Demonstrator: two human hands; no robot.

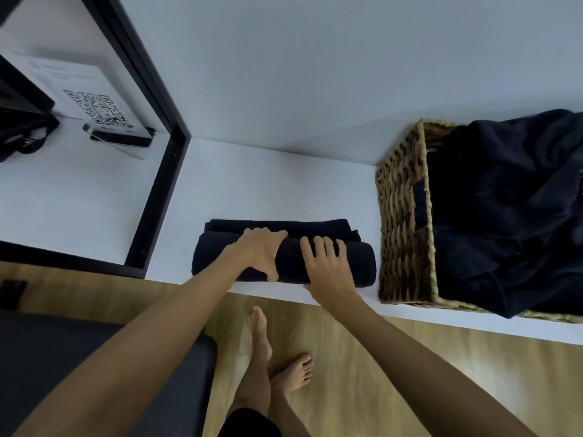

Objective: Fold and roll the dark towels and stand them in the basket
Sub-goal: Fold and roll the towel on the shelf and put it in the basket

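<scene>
A dark towel (359, 263) lies on the white counter (271, 184), mostly rolled into a thick cylinder, with a flat unrolled strip left on its far side. My left hand (262, 250) grips the roll's middle, fingers curled over the top and thumb on the near side. My right hand (326, 266) rests on the roll just to the right, fingers spread over its top. A woven wicker basket (402, 216) stands at the right, with loose dark towels (504, 209) heaped inside and spilling over its front rim.
A white wall rises behind the counter. A black frame (157, 190) borders the counter on the left, beyond it a QR-code sign (97, 108) and a black bag (22, 134). Wooden floor (378, 373), my bare feet and a dark seat (94, 373) lie below.
</scene>
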